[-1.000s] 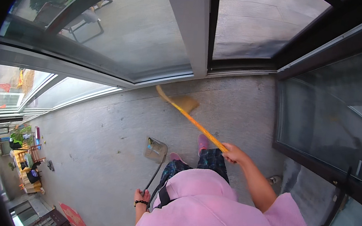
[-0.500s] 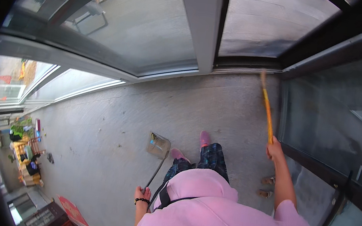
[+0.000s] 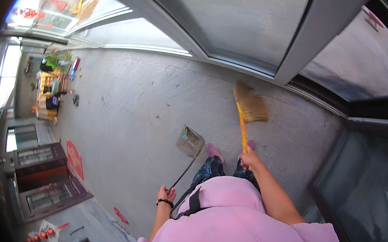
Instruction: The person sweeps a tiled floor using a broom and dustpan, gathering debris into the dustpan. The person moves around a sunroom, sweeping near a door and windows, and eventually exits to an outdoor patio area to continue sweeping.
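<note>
My right hand is closed round the yellow handle of a broom. The broom's tan bristles are spread and a little blurred, beyond my feet and near the glass panels. My left hand, with a dark bead bracelet at the wrist, grips the thin dark handle of a dustpan. The pan lies left of my shoes, and a few small bits of litter show in it. Some distance of floor separates broom and dustpan.
Small specks dot the grey concrete floor. Framed glass panels run along the far side, with a dark-framed glass door at right. A cluttered table stands far left; dark red doors are at lower left.
The broom has swung left from the door corner to in front of my feet. My view has turned right-to-left, showing more of the left side. Both hands keep their holds.
</note>
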`<state>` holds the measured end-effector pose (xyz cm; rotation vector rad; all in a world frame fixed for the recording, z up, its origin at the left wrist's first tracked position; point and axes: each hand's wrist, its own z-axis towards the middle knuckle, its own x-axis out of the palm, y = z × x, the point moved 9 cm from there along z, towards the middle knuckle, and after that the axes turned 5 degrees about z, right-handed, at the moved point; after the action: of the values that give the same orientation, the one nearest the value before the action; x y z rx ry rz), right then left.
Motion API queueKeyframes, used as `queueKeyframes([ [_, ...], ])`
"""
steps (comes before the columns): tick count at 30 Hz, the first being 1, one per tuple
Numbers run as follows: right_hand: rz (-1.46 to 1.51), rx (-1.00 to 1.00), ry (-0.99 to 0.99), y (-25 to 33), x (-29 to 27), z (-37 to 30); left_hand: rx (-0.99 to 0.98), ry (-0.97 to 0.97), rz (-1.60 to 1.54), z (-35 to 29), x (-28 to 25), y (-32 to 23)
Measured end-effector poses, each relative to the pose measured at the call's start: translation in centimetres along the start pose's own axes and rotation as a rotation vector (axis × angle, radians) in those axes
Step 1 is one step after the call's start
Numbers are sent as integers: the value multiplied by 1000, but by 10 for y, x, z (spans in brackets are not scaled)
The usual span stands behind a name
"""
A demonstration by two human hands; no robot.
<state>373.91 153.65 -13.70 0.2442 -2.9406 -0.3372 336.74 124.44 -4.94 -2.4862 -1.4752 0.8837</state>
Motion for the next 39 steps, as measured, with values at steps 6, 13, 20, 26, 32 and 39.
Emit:
queueKeyframes([
  [6,78,-81,276,27,-15,-43,-89,-61,-115,59,-19,30],
  [13,-147,-109,-151,-27,-106,-128,-174,-100,-201,131,-17,60],
  [20,54,-15,-490,-57,-116,-34,-192,-77,-191,171,-39,50],
  [26,609,120,-386,-40,-35,120,-169,-133,-115,169,-108,29],
  [32,25,95,35,-28,241,152,-127,-156,-269,199,-147,34],
  [39,-65,63,335,14,345,153,-212,-155,-407,216,-139,39],
])
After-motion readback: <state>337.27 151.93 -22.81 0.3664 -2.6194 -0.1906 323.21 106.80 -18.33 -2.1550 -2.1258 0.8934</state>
